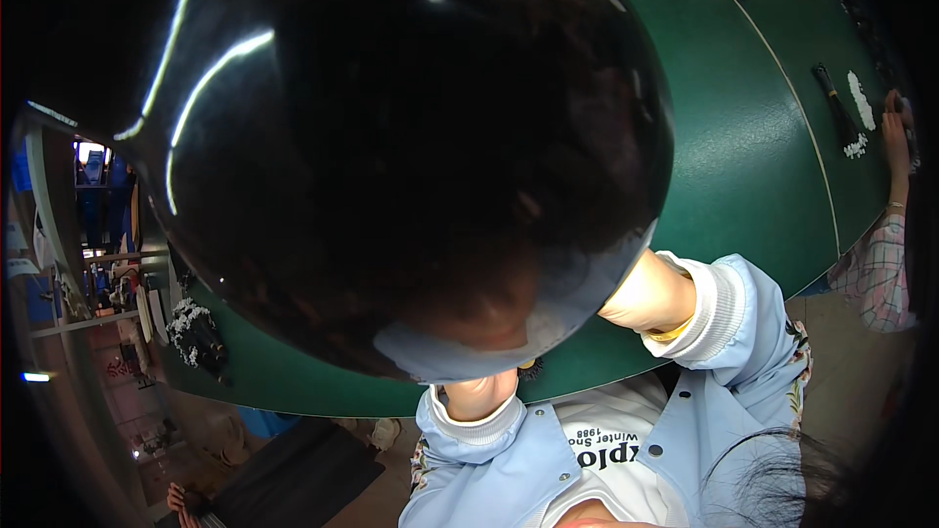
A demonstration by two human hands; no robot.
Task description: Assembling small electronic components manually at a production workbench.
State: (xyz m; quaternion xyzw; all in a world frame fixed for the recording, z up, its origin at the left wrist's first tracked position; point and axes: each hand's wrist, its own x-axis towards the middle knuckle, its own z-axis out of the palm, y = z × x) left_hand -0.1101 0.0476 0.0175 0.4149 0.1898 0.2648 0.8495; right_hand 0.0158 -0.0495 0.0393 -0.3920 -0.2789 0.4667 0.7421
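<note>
A large, glossy black rounded thing [440, 166] fills most of the head view, close up, with light streaks reflected on it. I cannot make out its kind. Both my forearms, in light blue sleeves with white cuffs, reach behind its lower edge. Of my left hand [479, 395] only the wrist part shows, and of my right hand [648, 295] the wrist and lower part, with a yellow band near the cuff. The fingers of both are hidden, so what they hold or touch does not show. A small dark bristly thing [530, 369] peeks out beside my left wrist.
The green table [734, 156] curves round. At right lie a dark-handled tool [834, 103] and a white strip [861, 101], beside a co-worker's hand [895, 137]. White-tipped dark items [196, 332] lie at left; shelves [108, 274] stand beyond. Another hand [179, 501] shows lower left.
</note>
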